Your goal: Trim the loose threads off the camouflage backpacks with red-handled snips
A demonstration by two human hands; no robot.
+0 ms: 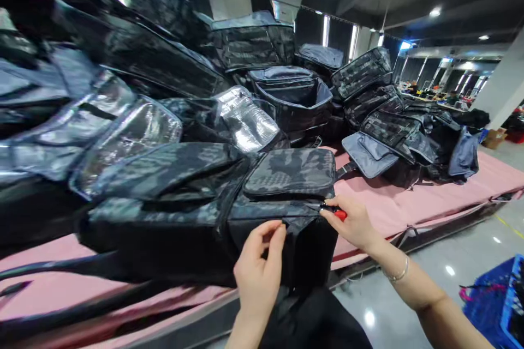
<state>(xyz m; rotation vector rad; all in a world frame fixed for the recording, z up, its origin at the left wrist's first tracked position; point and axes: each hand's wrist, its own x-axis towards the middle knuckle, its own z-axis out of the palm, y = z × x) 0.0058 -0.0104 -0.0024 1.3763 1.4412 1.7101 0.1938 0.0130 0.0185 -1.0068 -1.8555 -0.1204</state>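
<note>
A dark camouflage bag (184,218) lies on its side on the pink table cover (385,202), its pocket panel (292,172) facing up. At the bag's near right edge, my left hand (262,262) pinches with thumb and forefinger; what sits between the fingertips is too small to name. My right hand (352,221) is closed around a small tool with a red handle (340,214), its dark tip against the seam near the bag's right corner.
More camouflage bags are piled behind, some open with silver lining (248,120) or grey lining (317,92). A blue crate (489,297) stands on the floor at the lower right. A pillar (503,82) rises at the far right.
</note>
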